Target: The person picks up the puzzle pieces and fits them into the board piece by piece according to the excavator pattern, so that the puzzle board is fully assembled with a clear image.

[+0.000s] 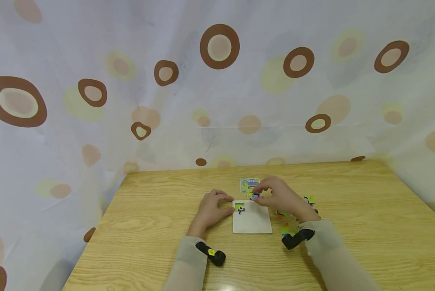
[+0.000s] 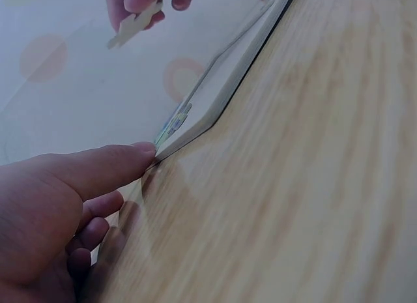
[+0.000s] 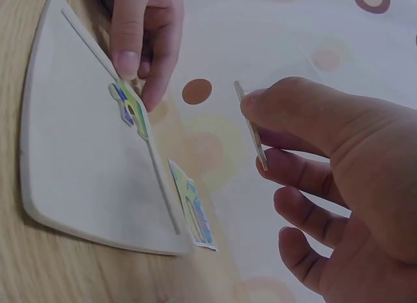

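Observation:
My right hand [image 1: 281, 198] pinches a thin jigsaw piece [image 3: 251, 127] between thumb and fingers, raised over the far edge of a white puzzle tray [image 1: 252, 223]. In the right wrist view the piece shows nearly edge-on. One green, blue and yellow jigsaw piece [image 1: 240, 208] lies in the tray's far left corner. Beside that corner is my left hand [image 1: 214, 208], its thumb and index fingertip touching the tray's edge. In the left wrist view, the left thumb [image 2: 111, 169] lies straight against the rim while the other fingers bend loosely beneath.
A small printed picture card [image 1: 249, 184] lies behind the tray. Several loose jigsaw pieces [image 1: 285, 230] are spread to the tray's right, partly covered by my right forearm. The wooden table [image 1: 148, 226] ends at a patterned cloth [image 1: 217, 101] hung behind and at both sides.

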Motion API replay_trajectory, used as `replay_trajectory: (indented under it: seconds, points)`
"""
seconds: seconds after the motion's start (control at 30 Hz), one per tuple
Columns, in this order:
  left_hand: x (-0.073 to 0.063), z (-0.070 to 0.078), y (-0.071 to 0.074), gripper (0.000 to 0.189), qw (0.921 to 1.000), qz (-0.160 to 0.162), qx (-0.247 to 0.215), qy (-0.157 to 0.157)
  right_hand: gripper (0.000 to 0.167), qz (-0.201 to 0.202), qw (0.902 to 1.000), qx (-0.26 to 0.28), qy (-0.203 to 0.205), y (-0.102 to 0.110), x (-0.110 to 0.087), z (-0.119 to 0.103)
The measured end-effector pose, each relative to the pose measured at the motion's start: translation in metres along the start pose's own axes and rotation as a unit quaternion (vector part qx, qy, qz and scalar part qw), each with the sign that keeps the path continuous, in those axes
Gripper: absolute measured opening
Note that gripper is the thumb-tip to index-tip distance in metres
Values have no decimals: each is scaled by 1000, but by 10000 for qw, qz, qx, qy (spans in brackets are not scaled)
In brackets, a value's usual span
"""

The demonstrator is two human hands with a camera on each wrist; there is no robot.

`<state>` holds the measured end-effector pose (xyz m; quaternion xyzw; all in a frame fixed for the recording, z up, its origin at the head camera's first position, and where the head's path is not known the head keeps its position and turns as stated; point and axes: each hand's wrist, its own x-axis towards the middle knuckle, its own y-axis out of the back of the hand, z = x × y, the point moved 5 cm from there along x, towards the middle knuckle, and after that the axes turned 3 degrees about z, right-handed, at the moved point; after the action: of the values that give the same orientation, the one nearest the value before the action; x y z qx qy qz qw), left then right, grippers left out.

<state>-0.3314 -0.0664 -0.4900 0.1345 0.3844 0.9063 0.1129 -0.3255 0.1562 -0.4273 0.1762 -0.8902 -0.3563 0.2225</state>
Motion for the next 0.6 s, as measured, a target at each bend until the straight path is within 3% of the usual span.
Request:
replay_trajectory:
  seconds: [0.17,0.6]
  points:
    - [2,0,0,29,10000,-12,31,-12,16,-166,9998,29,64,-8,1,1]
    - [2,-1,-1,29,10000,6,38,-43,14,-481,9983,55,-330,-30,-1,16]
